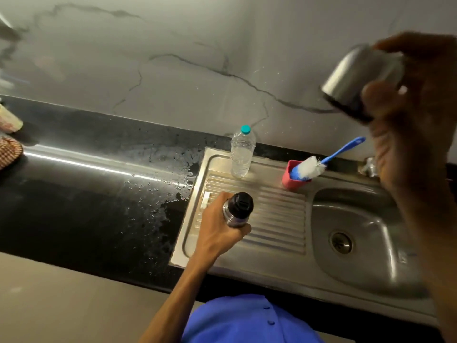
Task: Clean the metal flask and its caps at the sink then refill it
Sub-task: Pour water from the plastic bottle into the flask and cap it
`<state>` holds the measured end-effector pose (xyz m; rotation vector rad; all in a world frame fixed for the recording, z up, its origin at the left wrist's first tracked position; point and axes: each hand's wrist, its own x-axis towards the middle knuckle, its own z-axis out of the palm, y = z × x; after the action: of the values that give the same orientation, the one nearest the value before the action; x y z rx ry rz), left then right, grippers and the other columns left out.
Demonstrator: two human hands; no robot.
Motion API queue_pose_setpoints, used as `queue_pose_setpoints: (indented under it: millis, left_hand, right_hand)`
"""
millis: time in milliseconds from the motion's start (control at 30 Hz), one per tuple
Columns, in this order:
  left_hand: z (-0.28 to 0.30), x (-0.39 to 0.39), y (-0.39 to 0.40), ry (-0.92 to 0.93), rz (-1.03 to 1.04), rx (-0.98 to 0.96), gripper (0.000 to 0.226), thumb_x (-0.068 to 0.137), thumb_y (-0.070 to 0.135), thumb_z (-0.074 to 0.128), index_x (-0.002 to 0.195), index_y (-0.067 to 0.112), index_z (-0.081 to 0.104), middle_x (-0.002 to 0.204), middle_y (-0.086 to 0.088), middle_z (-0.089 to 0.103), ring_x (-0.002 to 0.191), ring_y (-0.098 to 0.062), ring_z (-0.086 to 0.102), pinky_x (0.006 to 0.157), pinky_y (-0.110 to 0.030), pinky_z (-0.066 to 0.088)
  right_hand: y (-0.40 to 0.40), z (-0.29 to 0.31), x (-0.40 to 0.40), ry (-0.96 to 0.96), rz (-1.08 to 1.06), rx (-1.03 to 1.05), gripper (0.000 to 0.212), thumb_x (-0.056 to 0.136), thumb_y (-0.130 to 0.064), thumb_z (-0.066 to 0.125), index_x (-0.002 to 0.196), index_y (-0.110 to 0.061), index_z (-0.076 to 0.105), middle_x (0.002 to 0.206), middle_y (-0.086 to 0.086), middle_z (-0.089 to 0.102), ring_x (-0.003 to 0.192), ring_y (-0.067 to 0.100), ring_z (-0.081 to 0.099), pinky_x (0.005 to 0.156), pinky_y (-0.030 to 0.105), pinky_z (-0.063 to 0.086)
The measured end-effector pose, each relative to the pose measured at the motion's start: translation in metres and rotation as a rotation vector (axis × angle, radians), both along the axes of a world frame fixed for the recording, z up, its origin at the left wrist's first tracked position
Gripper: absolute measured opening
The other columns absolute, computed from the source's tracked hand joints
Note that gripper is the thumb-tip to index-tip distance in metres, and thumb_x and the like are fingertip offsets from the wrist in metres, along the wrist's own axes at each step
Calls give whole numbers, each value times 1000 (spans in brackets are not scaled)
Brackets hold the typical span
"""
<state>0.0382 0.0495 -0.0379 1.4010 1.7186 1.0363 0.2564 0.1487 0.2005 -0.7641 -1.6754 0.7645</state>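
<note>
The left hand (217,229) grips the cylindrical metal flask (237,211) around its body, fingers curled. The flask stands over the ribbed stainless-steel drainboard (277,219), long axis near vertical, its black inner stopper (241,203) pointing up toward the camera. The right hand (405,115), raised well apart from the left, holds the brushed-metal cup-shaped outer cap (358,78), tilted so that its dark open rim faces down and left. A clear plastic water bottle with a teal lid (242,152) stands upright at the drainboard's back edge. Beside it, a pink square holder (291,178) contains a blue-handled brush with white bristles (311,167). The sink basin (371,241) lies to the right; water droplets speckle the black counter (74,194).
</note>
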Motion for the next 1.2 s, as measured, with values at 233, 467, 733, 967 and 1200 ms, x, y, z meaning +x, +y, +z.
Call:
queue_pose_setpoints:
  millis: [233,467,733,967,1200]
  left_hand:
    - [4,45,35,-18,-219,23,48,67,32,90,105,25,63,92,8,72,79,-9,69,68,-42,58]
    - [-3,94,48,65,-371,17,44,70,36,88,105,31,60,95,12,70,83,-7,68,72,-42,59]
    - [3,157,65,227,-524,85,55,72,48,85,117,30,59,109,12,66,94,-9,65,80,-38,59]
    - [21,222,54,357,-486,104,55,71,37,88,111,33,51,105,11,63,89,-13,63,75,-35,58]
    - [27,288,43,245,-446,55,54,60,46,82,105,33,56,96,13,66,83,-9,64,72,-40,56]
  right_hand:
    - [-69,-162,-9,-399,-122,-205,50,78,-20,86,116,-18,53,105,-7,61,88,9,64,74,29,57]
    - [-75,-185,45,-606,-105,-327,56,92,-37,73,141,-23,51,123,-7,50,99,-2,55,79,15,49]
    - [-64,-124,90,-1233,-296,-635,85,95,-79,26,152,-16,29,132,12,65,121,33,60,98,43,43]
    - [-57,-114,170,-1296,-291,-472,75,87,-87,29,107,-21,57,109,8,69,106,27,66,81,36,38]
    - [-50,-105,266,-1073,-158,-452,59,78,-85,58,106,-33,54,70,-11,62,64,3,60,63,29,49]
